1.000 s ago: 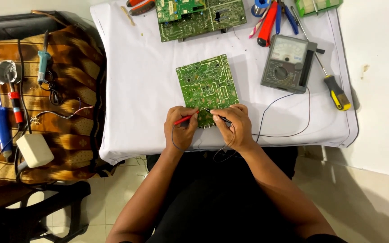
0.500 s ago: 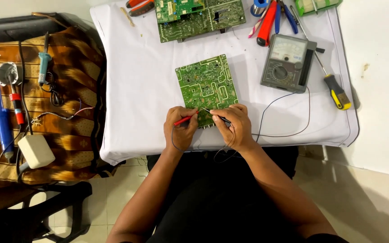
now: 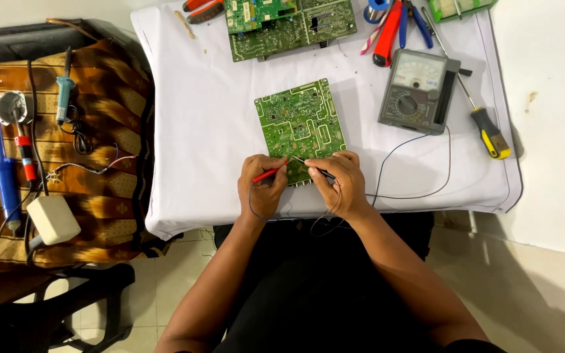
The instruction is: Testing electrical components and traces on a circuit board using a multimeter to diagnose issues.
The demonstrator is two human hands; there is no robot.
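Green and studded with small parts, the circuit board point(image 3: 301, 127) lies flat near the middle of the white-covered tabletop point(image 3: 197, 131), its near edge right at the person's hands. The left hand point(image 3: 263, 186) has its grip clenched on a red probe point(image 3: 268, 174), pinched between thumb and fingers, the tip slanting toward two o'clock onto the board's near edge. The right hand point(image 3: 338, 183) grasps a black probe point(image 3: 318, 171) the same way, its tip pointing toward ten o'clock; the two tips meet close together over the board's bottom rim. Thin dark leads point(image 3: 413, 189) loop off the tabletop's near edge and run toward two o'clock to a grey analogue multimeter point(image 3: 416, 90), which sits at about two o'clock from the board, just beside it. A yellow-handled screwdriver point(image 3: 488, 131) lies at three o'clock of the meter. At twelve o'clock from the board a second, larger green circuit board point(image 3: 289, 25) rests at the far edge, with red and blue-handled pliers point(image 3: 393, 23) to its right. At nine o'clock, well apart on a brown patterned cloth point(image 3: 99, 157), lie a blue desoldering pump point(image 3: 4, 176), a soldering iron point(image 3: 65, 88) and a cream adapter block point(image 3: 52, 219).
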